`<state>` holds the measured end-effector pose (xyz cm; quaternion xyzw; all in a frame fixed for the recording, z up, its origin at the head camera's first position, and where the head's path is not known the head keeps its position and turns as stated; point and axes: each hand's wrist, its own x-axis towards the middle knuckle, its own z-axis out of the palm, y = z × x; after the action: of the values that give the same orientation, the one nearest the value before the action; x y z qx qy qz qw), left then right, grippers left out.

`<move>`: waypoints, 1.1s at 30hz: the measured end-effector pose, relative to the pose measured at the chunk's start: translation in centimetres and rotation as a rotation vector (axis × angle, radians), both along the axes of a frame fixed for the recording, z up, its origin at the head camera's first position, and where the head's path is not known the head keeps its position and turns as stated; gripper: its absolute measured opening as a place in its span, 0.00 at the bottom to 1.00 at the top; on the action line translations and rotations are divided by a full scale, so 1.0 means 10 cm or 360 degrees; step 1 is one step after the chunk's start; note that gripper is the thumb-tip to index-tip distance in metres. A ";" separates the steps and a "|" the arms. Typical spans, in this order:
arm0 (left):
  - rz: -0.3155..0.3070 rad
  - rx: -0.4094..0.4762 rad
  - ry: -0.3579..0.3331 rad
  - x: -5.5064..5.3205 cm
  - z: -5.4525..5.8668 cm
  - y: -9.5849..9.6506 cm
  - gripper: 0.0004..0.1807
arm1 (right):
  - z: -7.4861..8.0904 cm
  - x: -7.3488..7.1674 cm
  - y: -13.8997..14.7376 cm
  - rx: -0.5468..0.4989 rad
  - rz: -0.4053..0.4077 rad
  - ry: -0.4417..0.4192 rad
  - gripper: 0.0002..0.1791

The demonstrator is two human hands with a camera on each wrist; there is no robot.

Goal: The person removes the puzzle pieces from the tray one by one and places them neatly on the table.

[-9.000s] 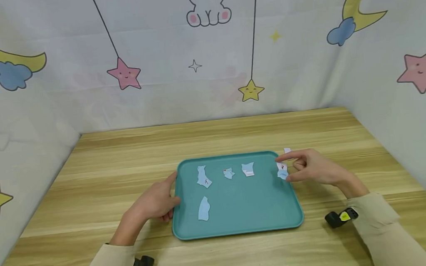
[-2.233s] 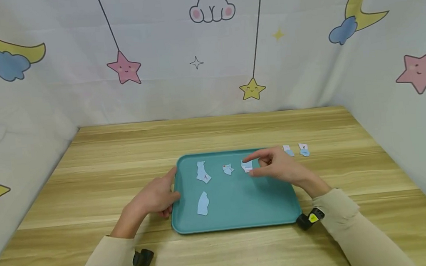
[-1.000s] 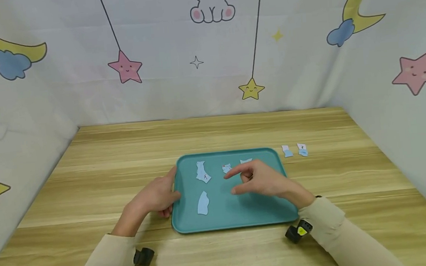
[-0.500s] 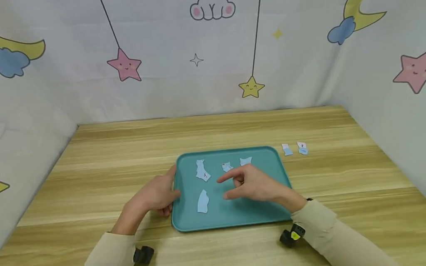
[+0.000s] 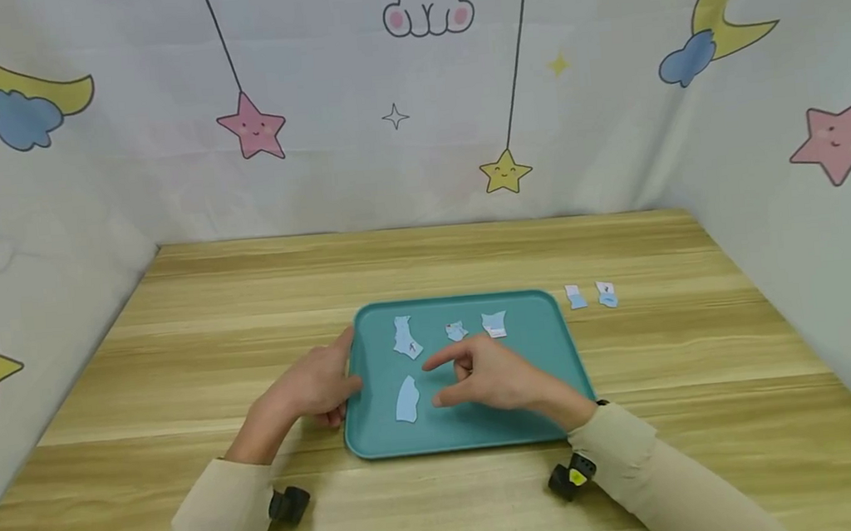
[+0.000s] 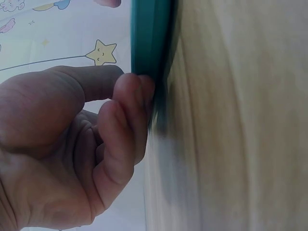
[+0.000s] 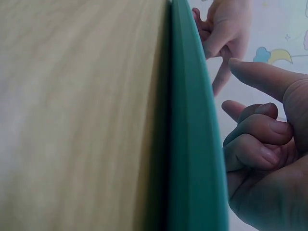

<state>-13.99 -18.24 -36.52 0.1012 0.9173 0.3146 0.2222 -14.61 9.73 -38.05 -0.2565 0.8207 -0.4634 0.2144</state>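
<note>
In the head view, a teal tray [image 5: 477,439] lies on the wooden table, with several torn pale-blue paper pieces in it. My left hand [image 5: 313,388] holds the tray's left edge, thumb on the rim; in the left wrist view its curled fingers [image 6: 118,139] meet the outer wall. My right hand [image 5: 490,373] hovers over the tray's middle, thumb and index apart with nothing between them, its other fingers folded in. Their tips point at the curved blue paper piece [image 5: 407,400] at front left. A longer piece [image 5: 405,340] lies behind it.
At the tray's back lie a small crumpled-looking piece [image 5: 456,330] and a squarish piece [image 5: 495,324]. Two more white-and-blue pieces [image 5: 575,297] rest on the table beyond the tray's right side. A printed cloth [image 5: 351,180] walls the back and sides.
The paper piece earlier pinched at the tray's right edge now lies on the table beside another. My right hand has since moved left across the tray; the left hand has stayed at its edge.
</note>
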 end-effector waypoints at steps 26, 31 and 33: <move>-0.0017 0.0002 -0.0021 -0.02 0.04 -0.04 0.47 | -0.01 0.04 -0.25 0.0087 -0.0036 -0.0107 0.32; -0.0019 0.0000 -0.0027 -0.03 0.05 -0.04 0.47 | 0.00 0.06 -0.29 0.0129 -0.0046 -0.0115 0.33; -0.0019 -0.0001 -0.0035 -0.03 0.05 -0.04 0.47 | 0.01 0.07 -0.31 0.0145 -0.0048 -0.0106 0.33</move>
<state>-14.24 -18.67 -35.99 0.1033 0.9142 0.3141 0.2342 -13.92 6.61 -37.94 -0.2185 0.8372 -0.4370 0.2458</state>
